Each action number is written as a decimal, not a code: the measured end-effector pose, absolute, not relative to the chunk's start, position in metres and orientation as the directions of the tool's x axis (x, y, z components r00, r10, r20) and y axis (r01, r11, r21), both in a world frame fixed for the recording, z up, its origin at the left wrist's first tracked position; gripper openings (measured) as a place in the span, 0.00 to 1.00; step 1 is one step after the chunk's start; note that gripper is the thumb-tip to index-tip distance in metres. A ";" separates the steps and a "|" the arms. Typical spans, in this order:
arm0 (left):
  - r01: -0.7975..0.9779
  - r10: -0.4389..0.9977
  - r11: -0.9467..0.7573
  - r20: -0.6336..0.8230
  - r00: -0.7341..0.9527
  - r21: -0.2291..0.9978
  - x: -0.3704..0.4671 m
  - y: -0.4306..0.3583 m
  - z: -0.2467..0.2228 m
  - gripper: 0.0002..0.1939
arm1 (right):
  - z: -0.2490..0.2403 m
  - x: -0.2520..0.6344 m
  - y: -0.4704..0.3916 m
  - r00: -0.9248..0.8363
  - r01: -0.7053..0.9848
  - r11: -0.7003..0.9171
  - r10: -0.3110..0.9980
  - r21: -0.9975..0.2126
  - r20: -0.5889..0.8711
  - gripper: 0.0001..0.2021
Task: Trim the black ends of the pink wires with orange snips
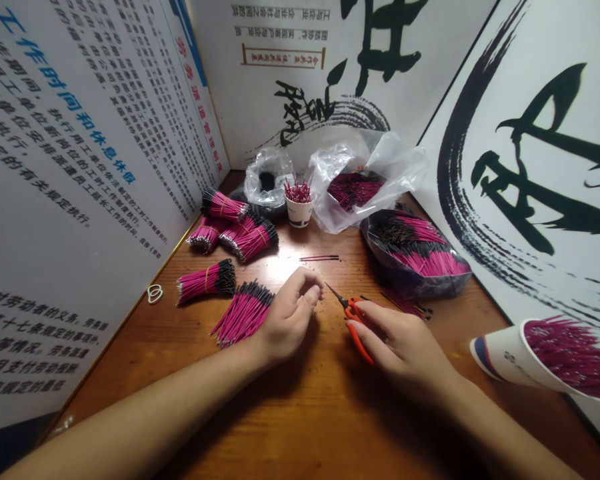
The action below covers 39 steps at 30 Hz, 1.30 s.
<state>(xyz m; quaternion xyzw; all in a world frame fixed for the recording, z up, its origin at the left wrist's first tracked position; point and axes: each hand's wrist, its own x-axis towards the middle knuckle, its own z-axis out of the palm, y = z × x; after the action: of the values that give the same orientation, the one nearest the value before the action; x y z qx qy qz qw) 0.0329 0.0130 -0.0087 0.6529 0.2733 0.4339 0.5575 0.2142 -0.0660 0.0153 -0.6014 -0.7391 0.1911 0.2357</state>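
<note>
My left hand [291, 313] is closed near the middle of the table, thumb against curled fingers. What it pinches, if anything, is hidden. Just right of it, my right hand [405, 343] grips small scissors [354, 308] with orange handles. Their dark pointed tip is aimed at my left fingertips, a short gap away. Beside my left wrist lies a loose pile of magenta wires [241, 313] with black ends. Beyond both hands, a few single wires [319, 258] rest on the wood.
Rubber-banded wire bundles [207, 280] sit at left near rubber bands [155, 293]. Behind stand a paper cup [299, 212] of wires and clear plastic bags [325, 207]. An open bag [420, 283] of wires lies right, with a tilted cup [510, 353] nearer. Printed panels enclose the table.
</note>
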 end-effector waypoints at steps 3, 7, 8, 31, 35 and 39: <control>-0.130 0.838 -0.242 0.275 0.472 0.961 0.034 0.013 -0.008 0.05 | 0.015 0.214 -0.066 -0.127 0.803 0.186 0.982 -0.566 0.143 0.13; -0.135 0.839 -0.238 0.274 0.471 0.962 0.034 0.013 -0.007 0.04 | 0.015 0.213 -0.067 -0.149 0.799 0.203 0.979 -0.566 0.142 0.12; -0.133 0.838 -0.236 0.271 0.473 0.963 0.034 0.013 -0.007 0.04 | 0.015 0.212 -0.067 -0.154 0.798 0.205 0.978 -0.566 0.138 0.12; -0.115 0.841 -0.223 0.251 0.479 0.968 0.033 0.012 -0.008 0.04 | 0.016 0.212 -0.066 -0.174 0.806 0.191 0.981 -0.560 0.086 0.12; -0.112 0.841 -0.220 0.247 0.482 0.969 0.033 0.012 -0.008 0.04 | 0.016 0.212 -0.067 -0.158 0.805 0.187 0.982 -0.563 0.101 0.13; -0.102 0.843 -0.218 0.240 0.481 0.971 0.033 0.012 -0.006 0.04 | 0.017 0.211 -0.067 -0.168 0.808 0.193 0.981 -0.557 0.096 0.13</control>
<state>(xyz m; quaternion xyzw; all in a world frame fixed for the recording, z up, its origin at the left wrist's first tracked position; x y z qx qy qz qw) 0.0326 0.0122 -0.0061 0.6553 0.2827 0.4240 0.5576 0.2113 -0.0670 0.0172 -0.6049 -0.7392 0.1940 0.2236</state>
